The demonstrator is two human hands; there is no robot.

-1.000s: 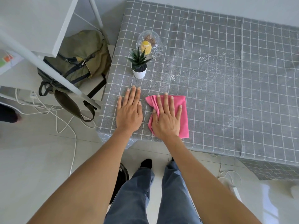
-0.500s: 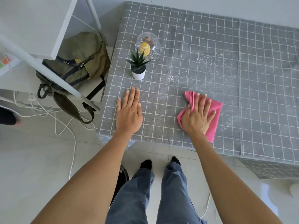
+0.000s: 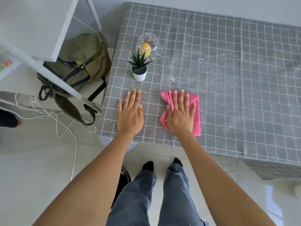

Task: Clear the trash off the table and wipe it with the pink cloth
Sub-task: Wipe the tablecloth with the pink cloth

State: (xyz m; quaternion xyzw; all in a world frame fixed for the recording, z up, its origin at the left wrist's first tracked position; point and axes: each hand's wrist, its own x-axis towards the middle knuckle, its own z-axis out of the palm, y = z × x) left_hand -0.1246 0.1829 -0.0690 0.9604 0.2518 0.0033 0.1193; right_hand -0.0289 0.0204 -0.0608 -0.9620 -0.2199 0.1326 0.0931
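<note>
Your pink cloth [image 3: 194,110] lies bunched in the middle of the frame, on the near strip of the table [image 3: 228,103] with its grey checked cover. Your right hand [image 3: 179,116] presses flat on the cloth, fingers straight and spread. Your left hand [image 3: 130,115] rests flat on the cover just left of it, fingers straight and close together, holding nothing. White crumbs [image 3: 211,59] speckle the cover toward the upper right. Above your left hand stands a small potted plant [image 3: 139,69], a glass dome [image 3: 149,46] touching behind it. An olive backpack [image 3: 78,62] sits at the left.
</note>
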